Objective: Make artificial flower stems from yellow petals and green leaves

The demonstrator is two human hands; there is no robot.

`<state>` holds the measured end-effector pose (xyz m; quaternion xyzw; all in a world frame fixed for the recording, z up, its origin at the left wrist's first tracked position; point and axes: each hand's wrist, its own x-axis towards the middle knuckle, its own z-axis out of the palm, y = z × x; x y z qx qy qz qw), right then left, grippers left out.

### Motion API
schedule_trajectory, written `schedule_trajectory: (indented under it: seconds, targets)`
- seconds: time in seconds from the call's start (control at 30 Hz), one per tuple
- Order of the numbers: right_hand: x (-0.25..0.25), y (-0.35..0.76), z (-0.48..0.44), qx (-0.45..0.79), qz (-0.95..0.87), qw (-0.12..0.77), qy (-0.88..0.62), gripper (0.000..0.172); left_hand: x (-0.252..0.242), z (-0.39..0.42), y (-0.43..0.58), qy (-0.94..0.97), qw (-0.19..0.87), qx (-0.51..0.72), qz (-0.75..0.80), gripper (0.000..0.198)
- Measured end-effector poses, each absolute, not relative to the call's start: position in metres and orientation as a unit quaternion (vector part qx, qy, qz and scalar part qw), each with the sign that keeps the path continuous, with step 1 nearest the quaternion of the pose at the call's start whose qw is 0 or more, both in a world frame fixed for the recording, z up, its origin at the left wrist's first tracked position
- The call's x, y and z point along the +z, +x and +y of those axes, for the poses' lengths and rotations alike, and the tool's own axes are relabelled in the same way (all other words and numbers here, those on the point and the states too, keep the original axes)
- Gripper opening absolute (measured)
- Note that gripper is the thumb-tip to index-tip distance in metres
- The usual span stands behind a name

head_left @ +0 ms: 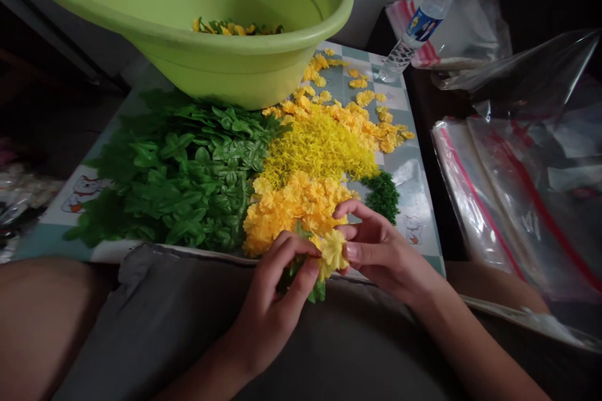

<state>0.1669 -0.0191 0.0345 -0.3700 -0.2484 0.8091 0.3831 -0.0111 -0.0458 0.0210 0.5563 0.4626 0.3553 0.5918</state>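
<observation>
A yellow artificial flower (333, 250) sits between my hands, its petals pinched by the fingertips of my right hand (380, 250). My left hand (277, 288) grips a green artificial leaf sprig (301, 277) just below the flower, so the bloom's underside is hidden. Right in front of my hands lies a heap of loose yellow artificial flowers (296, 213). Beyond it is a pile of fine yellow filler sprays (320, 147). To the left spreads a large heap of green artificial leaves (183, 169), and a small bunch of dark green sprigs (382, 196) lies to the right.
A lime-green plastic basin (188, 12) tilts at the far side, holding yellow-and-green pieces (235, 27). Everything lies on a patterned checked tabletop (404, 163). A plastic water bottle (416, 25) lies beyond it, and clear red-edged plastic bags (498, 200) fill the right side.
</observation>
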Motion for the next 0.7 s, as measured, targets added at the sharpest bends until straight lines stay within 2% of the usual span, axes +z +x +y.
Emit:
schedule_trajectory:
  seconds: [0.13,0.33,0.57,0.7]
  targets:
    - [0.0283,0.1636,-0.0234,0.811,-0.27,0.37,-0.363,0.019,0.0199,-0.0473,-0.0118,0.585,0.565,0.369,0.449,0.009]
    - [0.0275,0.1624,-0.0246,0.788,-0.317,0.367,-0.379,0.01,0.0183,-0.0476,-0.0136,0.623,0.526,0.376,0.441,0.01]
    - [0.0349,0.1603,-0.0241,0.783,-0.331,0.343,-0.4,0.01,0.0184,-0.0472,-0.0151,0.639,0.498,0.378,0.448,0.014]
    - [0.0348,0.1572,-0.0263,0.771,-0.345,0.339,-0.414,0.013,0.0178,-0.0506,-0.0157,0.645,0.487,0.392,0.44,0.023]
